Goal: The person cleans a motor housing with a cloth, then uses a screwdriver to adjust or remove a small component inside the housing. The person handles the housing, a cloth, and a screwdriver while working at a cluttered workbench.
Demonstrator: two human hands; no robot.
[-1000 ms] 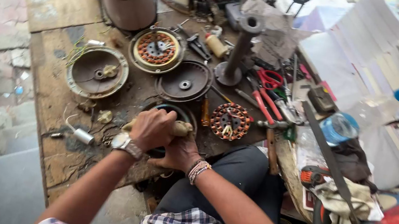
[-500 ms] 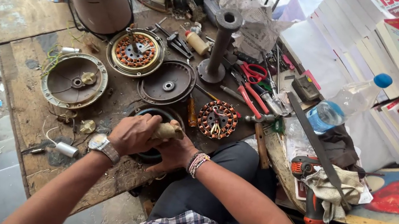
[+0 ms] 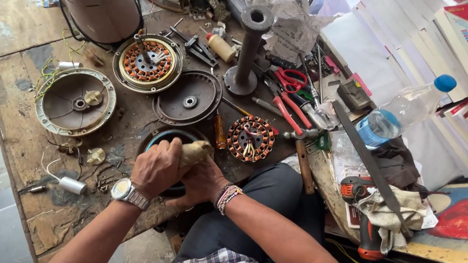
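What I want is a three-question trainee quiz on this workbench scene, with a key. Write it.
1. True or false: the left hand is closed around a tan handle.
2. Which wrist wears the watch? A) left B) right C) neither
3. Fill in: the plastic bottle lying among the tools has a ___ cap.

Key: 1 true; 2 A; 3 blue.
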